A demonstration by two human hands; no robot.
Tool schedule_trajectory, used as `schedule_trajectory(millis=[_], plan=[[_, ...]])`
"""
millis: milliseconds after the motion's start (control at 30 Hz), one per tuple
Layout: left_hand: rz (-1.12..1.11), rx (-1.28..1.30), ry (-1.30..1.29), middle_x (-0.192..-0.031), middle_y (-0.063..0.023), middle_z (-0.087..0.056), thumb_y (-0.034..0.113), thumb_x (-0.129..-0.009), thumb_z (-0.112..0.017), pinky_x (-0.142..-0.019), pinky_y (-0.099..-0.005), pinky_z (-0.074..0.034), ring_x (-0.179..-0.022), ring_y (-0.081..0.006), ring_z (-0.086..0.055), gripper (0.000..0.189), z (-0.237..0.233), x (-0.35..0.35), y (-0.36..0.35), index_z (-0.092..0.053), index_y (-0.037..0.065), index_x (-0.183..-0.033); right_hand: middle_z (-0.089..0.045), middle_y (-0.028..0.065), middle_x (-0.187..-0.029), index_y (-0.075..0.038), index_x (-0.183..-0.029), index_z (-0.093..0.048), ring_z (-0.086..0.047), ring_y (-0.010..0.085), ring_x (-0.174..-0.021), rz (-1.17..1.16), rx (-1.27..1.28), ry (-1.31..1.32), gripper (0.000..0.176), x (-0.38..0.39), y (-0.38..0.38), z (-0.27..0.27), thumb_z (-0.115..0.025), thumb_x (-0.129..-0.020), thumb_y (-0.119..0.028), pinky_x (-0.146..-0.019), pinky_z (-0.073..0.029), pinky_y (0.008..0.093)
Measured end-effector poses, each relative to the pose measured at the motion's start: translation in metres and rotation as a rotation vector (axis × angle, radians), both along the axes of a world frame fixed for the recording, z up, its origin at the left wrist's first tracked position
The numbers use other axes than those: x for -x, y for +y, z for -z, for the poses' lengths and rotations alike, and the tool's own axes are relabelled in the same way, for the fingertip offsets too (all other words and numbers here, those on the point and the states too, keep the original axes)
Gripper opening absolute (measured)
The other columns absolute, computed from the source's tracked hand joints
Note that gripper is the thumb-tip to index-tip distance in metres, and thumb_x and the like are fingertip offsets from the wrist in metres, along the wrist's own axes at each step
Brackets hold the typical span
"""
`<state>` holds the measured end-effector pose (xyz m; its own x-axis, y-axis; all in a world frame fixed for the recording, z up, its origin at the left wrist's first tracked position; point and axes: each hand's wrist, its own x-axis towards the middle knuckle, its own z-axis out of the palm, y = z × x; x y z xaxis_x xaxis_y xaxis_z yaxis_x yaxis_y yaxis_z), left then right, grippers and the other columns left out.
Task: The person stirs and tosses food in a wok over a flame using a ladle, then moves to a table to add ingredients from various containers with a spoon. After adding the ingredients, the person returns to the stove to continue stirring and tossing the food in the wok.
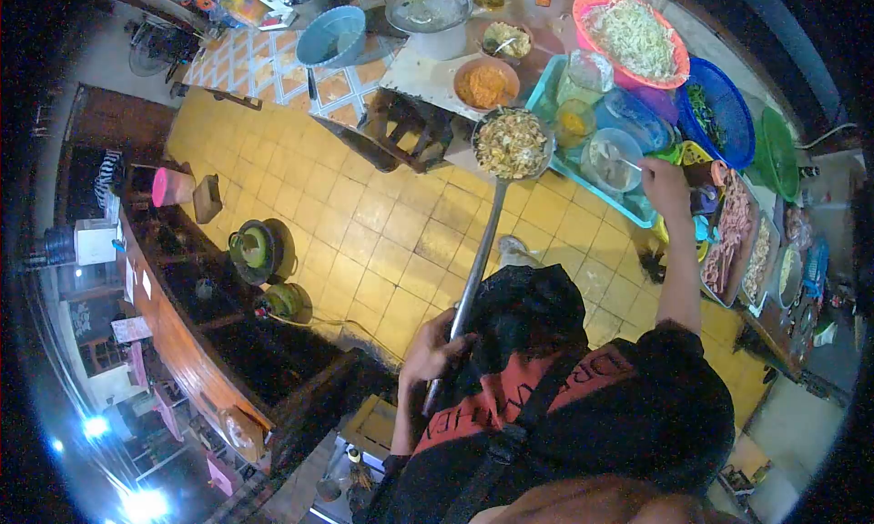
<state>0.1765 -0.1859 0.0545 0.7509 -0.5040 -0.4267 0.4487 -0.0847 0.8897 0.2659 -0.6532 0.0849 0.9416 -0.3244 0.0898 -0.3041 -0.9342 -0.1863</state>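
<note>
My left hand point(432, 349) is closed around the metal handle of a long-handled ladle point(482, 242). Its wide round bowl is heaped with chopped, mixed food point(510, 143), held level near the counter edge. Out to the right, my right hand point(666, 189) grips a thin light spoon point(629, 163), whose far end reaches into a translucent round tub point(608, 164). That tub stands in a turquoise tray point(645, 216), beside a container of yellow contents point(575, 121). What the tub holds is hard to make out.
A pink basin of shredded cabbage point(637, 37), a blue basket with greens point(715, 114) and a tray of pinkish strips point(731, 233) crowd the right counter. An orange-filled bowl point(485, 85) sits near the ladle. Green gas cylinders point(255, 247) stand on the yellow tiled floor point(364, 214).
</note>
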Motion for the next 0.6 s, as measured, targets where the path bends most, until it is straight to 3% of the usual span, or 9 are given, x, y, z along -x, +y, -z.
schedule_trajectory(millis=[133, 200, 333, 400, 533, 600], plan=[[0.067, -0.033, -0.051, -0.081, -0.0053, -0.058, 0.010, -0.079, -0.063, -0.060, -0.0252, -0.043, -0.066, -0.0113, -0.052, 0.045, -0.011, -0.014, -0.017, -0.050, 0.001, -0.121, -0.065, 0.0132, -0.095, -0.010, -0.097, -0.065, -0.062, 0.0333, -0.086, 0.025, -0.036, -0.063, 0.020, 0.001, 0.009, -0.023, -0.053, -0.083, -0.017, -0.077, -0.050, 0.0421], [0.147, -0.034, 0.096, -0.104, -0.0096, -0.061, 0.005, -0.077, -0.059, -0.087, -0.0290, -0.044, -0.098, -0.0177, -0.056, 0.042, -0.020, -0.022, -0.026, -0.051, -0.003, -0.118, -0.065, 0.0138, -0.093, -0.010, -0.097, -0.065, -0.062, 0.0328, -0.085, -0.084, -0.084, -0.156, 0.020, 0.001, 0.011, -0.032, -0.053, -0.083, -0.016, -0.076, -0.050, 0.0416], [0.227, -0.060, 0.045, -0.105, -0.0097, -0.061, 0.006, -0.078, -0.060, -0.088, -0.0297, -0.044, -0.100, -0.0183, -0.056, 0.043, -0.009, -0.029, -0.035, -0.050, -0.003, -0.119, -0.065, 0.0147, -0.092, -0.010, -0.097, -0.065, -0.062, 0.0330, -0.083, -0.135, -0.121, -0.237, 0.019, 0.001, 0.026, -0.048, -0.054, -0.083, -0.016, -0.074, -0.050, 0.0414], [0.171, 0.000, -0.031, -0.073, -0.0001, -0.052, 0.011, -0.080, -0.064, -0.056, -0.0241, -0.039, -0.063, -0.0087, -0.048, 0.036, -0.006, -0.030, -0.042, -0.053, 0.001, -0.112, -0.065, 0.0156, -0.091, -0.010, -0.097, -0.065, -0.062, 0.0335, -0.081, -0.129, -0.182, -0.233, 0.019, -0.001, 0.030, -0.051, -0.054, -0.083, -0.016, -0.073, -0.050, 0.0413], [0.190, 0.009, 0.036, -0.074, -0.0002, -0.053, 0.012, -0.080, -0.064, -0.055, -0.0237, -0.039, -0.063, -0.0087, -0.048, 0.034, -0.010, -0.038, -0.052, -0.054, 0.000, -0.110, -0.065, 0.0159, -0.089, -0.010, -0.098, -0.065, -0.062, 0.0339, -0.080, -0.105, -0.044, -0.272, 0.019, -0.001, 0.023, -0.038, -0.055, -0.083, -0.016, -0.071, -0.050, 0.0416], [0.241, 0.031, 0.095, -0.108, -0.0108, -0.060, 0.008, -0.077, -0.062, -0.090, -0.0304, -0.043, -0.102, -0.0181, -0.055, 0.044, -0.013, -0.043, -0.054, -0.050, -0.003, -0.119, -0.065, 0.0166, -0.087, -0.010, -0.098, -0.065, -0.062, 0.0343, -0.079, -0.099, -0.082, -0.268, 0.019, 0.001, 0.017, -0.037, -0.055, -0.083, -0.016, -0.070, -0.050, 0.0421]])
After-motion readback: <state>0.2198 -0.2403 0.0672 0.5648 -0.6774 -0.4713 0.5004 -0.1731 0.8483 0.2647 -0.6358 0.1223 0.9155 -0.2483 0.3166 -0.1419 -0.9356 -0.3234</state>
